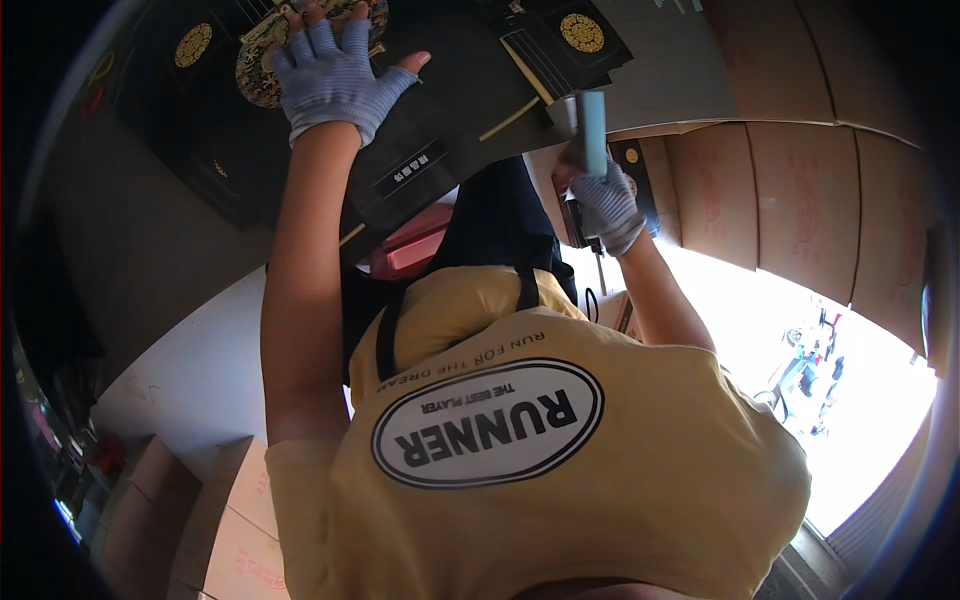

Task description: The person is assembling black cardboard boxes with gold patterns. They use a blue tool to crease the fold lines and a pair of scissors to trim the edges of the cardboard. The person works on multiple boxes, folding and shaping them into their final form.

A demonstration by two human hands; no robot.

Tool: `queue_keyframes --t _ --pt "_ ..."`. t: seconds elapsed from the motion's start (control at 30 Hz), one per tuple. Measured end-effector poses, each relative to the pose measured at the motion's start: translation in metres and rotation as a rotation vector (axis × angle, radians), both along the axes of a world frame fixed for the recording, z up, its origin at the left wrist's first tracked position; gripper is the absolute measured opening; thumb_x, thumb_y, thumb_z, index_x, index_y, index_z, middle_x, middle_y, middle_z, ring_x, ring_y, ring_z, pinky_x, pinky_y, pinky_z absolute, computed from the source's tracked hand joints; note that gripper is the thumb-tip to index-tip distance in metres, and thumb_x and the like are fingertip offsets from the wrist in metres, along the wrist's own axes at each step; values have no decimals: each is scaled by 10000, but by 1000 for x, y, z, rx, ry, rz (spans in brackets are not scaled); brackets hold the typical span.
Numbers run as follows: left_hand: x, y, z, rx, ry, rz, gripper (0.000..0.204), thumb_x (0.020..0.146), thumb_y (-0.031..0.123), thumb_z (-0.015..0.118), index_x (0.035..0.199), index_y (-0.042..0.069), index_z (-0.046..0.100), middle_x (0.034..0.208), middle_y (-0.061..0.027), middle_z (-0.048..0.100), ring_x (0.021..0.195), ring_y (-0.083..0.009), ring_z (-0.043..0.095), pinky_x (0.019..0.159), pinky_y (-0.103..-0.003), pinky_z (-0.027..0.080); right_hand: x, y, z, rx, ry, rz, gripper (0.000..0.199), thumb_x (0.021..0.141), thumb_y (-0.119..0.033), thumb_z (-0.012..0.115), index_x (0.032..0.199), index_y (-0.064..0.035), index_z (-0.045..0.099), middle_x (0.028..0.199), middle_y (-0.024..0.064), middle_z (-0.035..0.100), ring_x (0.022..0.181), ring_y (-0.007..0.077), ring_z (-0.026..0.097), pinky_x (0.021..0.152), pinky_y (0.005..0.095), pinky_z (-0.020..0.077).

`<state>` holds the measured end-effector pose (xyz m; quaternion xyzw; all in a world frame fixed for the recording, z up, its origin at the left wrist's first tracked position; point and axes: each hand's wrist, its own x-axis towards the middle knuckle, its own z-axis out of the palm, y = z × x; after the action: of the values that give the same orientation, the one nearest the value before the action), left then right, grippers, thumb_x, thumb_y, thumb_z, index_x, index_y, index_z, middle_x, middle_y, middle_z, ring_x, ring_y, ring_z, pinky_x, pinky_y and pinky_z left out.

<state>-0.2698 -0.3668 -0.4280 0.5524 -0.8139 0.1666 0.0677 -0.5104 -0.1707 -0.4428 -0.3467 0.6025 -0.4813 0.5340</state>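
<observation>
My left hand (338, 88) wears a striped grey fingerless glove and lies flat, fingers spread, on a black printed sheet (440, 110) with a colourful round pattern (262, 70) partly under it. To the right, just off the table's near edge, my right hand (608, 208), gloved alike, is closed on a pale blue bar-shaped tool (592, 132) that points away from me. Its exact kind does not show, and part of the grip is hidden. Beyond the tool lies a black piece with a gold round emblem (582, 33) and a pale yellow edge strip.
Large brown cartons (808, 195) are stacked along the right side. More cartons (245, 540) stand at the lower left. The dark table (200, 255) fills the upper left. A red object (410, 243) sits below the table's edge. Bright daylight and a parked vehicle (808, 355) show at the right.
</observation>
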Motion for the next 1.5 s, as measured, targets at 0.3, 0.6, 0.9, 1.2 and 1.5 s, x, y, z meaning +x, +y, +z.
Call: queue_keyframes --t 0.3,0.6,0.9,1.2,1.5 --pt "3 2 -4 -85 74 -20 828 747 760 377 1369 213 352 1396 -199 325 1304 -346 274 1026 -478 225 28 -7 11 221 155 237 238 756 -133 686 935 -23 574 751 41 570 669 116 552 579 253 461" --pt "-4 8 18 120 99 85 826 747 691 455 1340 119 396 1413 -199 301 1317 -329 250 1061 -498 160 37 -24 13 530 358 282 208 828 -204 639 781 -29 536 549 18 500 466 106 493 423 247 390" --pt "-16 2 26 206 285 103 723 792 635 452 1332 156 423 1381 -159 354 1289 -310 293 1043 -506 198 9 -13 17 235 -26 419 160 833 -173 607 811 -17 580 657 70 572 573 160 561 550 275 461" --pt "-9 5 22 186 344 66 709 820 614 425 1353 148 391 1433 -166 293 1338 -324 229 1062 -528 139 123 11 21 307 391 613 237 766 -186 675 898 -24 564 755 33 558 717 97 511 648 278 433" --pt "-5 3 16 159 369 40 705 822 612 426 1353 150 388 1445 -163 271 1345 -325 212 1058 -527 153 126 5 22 362 500 664 284 789 -242 666 943 -28 561 760 55 573 694 121 532 648 294 444"
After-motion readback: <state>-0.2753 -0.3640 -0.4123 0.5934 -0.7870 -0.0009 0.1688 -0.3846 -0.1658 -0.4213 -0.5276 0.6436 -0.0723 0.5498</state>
